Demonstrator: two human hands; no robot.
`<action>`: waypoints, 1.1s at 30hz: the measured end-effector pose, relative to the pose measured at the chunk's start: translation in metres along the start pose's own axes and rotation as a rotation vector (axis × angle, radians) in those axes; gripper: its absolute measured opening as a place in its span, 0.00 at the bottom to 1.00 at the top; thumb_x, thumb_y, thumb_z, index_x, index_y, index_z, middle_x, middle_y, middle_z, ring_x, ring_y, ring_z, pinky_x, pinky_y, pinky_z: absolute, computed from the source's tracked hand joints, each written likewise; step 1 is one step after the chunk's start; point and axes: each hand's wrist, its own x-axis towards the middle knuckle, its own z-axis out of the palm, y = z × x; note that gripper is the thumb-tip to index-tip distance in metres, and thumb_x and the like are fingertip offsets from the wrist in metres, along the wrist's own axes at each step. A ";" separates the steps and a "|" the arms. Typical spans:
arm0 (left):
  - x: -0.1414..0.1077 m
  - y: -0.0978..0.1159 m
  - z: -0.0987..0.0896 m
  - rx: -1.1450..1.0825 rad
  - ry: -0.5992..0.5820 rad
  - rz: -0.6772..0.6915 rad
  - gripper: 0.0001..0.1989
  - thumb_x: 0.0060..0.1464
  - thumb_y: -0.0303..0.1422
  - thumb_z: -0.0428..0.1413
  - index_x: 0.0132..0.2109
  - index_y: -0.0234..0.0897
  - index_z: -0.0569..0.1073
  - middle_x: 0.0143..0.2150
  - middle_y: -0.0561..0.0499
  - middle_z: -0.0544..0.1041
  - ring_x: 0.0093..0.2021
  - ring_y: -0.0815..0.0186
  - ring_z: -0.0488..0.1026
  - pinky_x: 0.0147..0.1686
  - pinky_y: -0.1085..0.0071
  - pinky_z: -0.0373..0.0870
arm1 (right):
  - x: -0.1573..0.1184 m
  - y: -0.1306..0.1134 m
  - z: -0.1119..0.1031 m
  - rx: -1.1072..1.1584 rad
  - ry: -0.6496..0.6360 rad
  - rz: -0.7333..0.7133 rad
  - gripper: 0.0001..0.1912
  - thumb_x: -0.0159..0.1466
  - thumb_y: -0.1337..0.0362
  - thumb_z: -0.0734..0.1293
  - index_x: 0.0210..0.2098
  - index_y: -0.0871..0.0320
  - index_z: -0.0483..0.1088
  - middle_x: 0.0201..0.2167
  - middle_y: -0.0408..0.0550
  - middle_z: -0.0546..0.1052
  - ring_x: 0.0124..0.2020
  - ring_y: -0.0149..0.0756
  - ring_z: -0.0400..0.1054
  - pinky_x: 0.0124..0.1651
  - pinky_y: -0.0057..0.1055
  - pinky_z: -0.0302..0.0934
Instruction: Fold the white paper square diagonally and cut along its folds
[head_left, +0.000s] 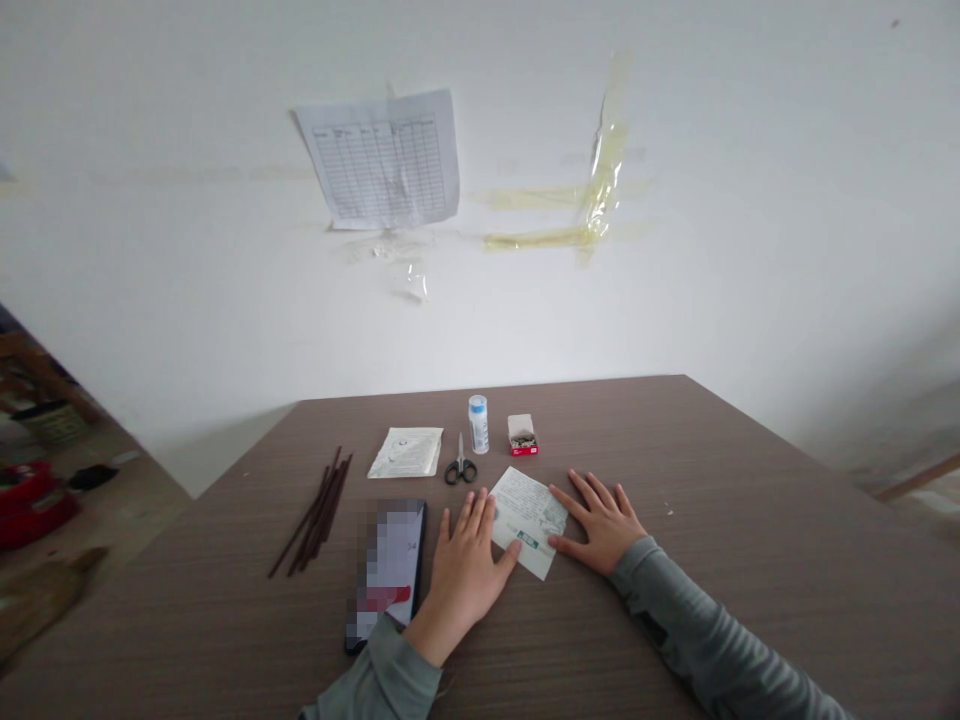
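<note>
A pale square sheet of paper with small print and a green label lies turned at an angle on the table. My left hand rests flat along its left edge, the thumb reaching onto the paper. On the other side, my right hand lies with fingers spread, its thumb and a fingertip touching the paper's right edge. Neither hand grips anything. Just beyond the left fingers are black-handled scissors, blades pointing away. Under the left forearm's sleeve sits part of a phone, its screen lit and partly blurred out.
Behind the paper stand a white bottle with a blue cap and an open red-and-white box of small metal pieces. A folded printed paper packet and several dark brown sticks lie left. The brown table meets a white wall.
</note>
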 end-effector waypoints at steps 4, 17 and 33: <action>-0.001 0.004 -0.007 -0.015 -0.001 -0.010 0.37 0.79 0.46 0.65 0.89 0.45 0.79 0.93 0.35 0.75 0.94 0.28 0.69 0.91 0.22 0.69 | 0.004 0.005 0.006 0.004 0.010 -0.052 0.48 0.82 0.34 0.72 0.95 0.39 0.66 1.00 0.57 0.58 0.99 0.77 0.50 0.94 0.91 0.44; -0.002 0.019 -0.033 -0.039 0.043 0.016 0.22 0.77 0.29 0.69 0.71 0.48 0.93 0.82 0.39 0.89 0.84 0.37 0.83 0.87 0.27 0.78 | 0.017 0.009 0.019 0.244 0.155 -0.389 0.26 0.75 0.56 0.79 0.70 0.47 0.93 0.80 0.60 0.88 0.85 0.69 0.79 0.92 0.71 0.67; -0.004 0.009 -0.044 -0.037 -0.010 0.063 0.23 0.73 0.35 0.72 0.71 0.51 0.93 0.80 0.39 0.90 0.82 0.36 0.85 0.87 0.31 0.78 | 0.029 0.018 0.033 0.270 0.168 -0.331 0.28 0.68 0.54 0.88 0.67 0.45 0.93 0.74 0.60 0.93 0.79 0.69 0.84 0.90 0.83 0.63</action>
